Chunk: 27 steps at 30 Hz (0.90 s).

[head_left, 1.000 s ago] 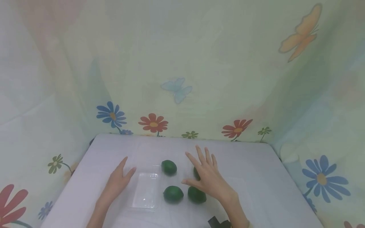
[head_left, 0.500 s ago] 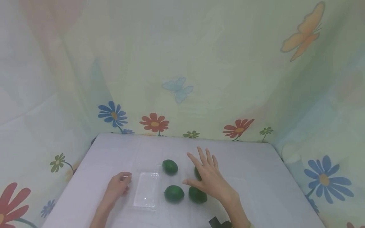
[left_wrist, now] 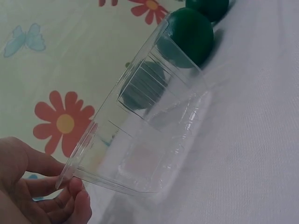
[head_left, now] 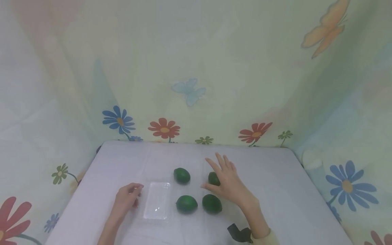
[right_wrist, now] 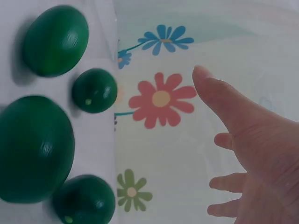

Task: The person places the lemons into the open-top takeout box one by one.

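A clear plastic box (head_left: 157,201) stands on the white table to the left of several green limes. My left hand (head_left: 126,198) pinches its left rim between thumb and fingers; the left wrist view shows this hand (left_wrist: 44,186) at the edge of the see-through box (left_wrist: 154,161). My right hand (head_left: 230,183) hovers over the right-hand limes with fingers spread, holding nothing. It partly covers the far right lime (head_left: 213,178). A near right lime (head_left: 212,204), a near left lime (head_left: 186,204) and a far left lime (head_left: 182,176) lie in plain sight.
The white-covered table (head_left: 291,197) ends at a cloth backdrop (head_left: 196,61) printed with flowers and butterflies. A black object (head_left: 239,233) sits by the right wrist, beside the sleeve (head_left: 265,238).
My left hand has gone from spread fingers beside the box to pinching its rim. The right hand has shifted slightly to the right, still spread. The limes stay put.
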### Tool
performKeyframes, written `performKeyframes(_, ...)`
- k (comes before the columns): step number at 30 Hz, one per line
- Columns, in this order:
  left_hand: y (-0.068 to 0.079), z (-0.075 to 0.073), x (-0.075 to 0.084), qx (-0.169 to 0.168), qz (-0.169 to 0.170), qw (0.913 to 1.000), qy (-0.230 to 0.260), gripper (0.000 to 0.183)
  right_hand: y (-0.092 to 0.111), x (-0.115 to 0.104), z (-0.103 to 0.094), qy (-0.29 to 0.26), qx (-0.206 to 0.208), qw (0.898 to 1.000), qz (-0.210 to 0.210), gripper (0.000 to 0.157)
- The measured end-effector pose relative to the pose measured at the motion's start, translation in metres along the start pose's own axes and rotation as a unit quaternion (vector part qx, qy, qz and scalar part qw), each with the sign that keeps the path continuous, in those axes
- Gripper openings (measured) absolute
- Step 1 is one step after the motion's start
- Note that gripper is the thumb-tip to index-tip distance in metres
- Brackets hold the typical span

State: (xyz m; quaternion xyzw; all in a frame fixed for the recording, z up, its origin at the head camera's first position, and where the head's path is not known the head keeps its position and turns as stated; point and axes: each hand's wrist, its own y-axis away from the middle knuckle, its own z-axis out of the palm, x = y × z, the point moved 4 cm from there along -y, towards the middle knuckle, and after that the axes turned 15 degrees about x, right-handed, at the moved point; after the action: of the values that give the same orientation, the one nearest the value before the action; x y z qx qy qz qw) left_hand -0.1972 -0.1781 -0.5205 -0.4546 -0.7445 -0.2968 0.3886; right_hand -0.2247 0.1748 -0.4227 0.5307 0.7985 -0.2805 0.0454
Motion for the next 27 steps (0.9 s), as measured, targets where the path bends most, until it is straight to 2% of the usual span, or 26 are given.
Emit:
performKeyframes(5,-0.001,-0.001,-0.002,0.001,-0.007,0.9999,-0.009,0.041,-0.008,0.019,0.009,0.008,-0.013,1.000,0.005,0.088)
performKeyframes(9,-0.002,-0.001,-0.003,0.003,-0.010,0.9999,-0.011,0.041,-0.009,0.034,0.021,0.000,-0.036,0.999,0.028,0.088)
performKeyframes(16,-0.002,0.000,-0.001,0.007,-0.002,0.9998,-0.016,0.037,-0.011,0.058,0.053,0.000,-0.074,0.996,0.059,0.091)
performKeyframes(22,-0.003,0.001,-0.003,0.007,-0.006,0.9999,-0.014,0.037,-0.012,0.064,0.076,0.031,-0.084,0.995,0.038,0.089)
performKeyframes(27,-0.003,0.001,-0.003,0.007,-0.008,0.9999,-0.012,0.037,-0.010,0.062,0.087,0.055,-0.093,0.994,0.021,0.082)
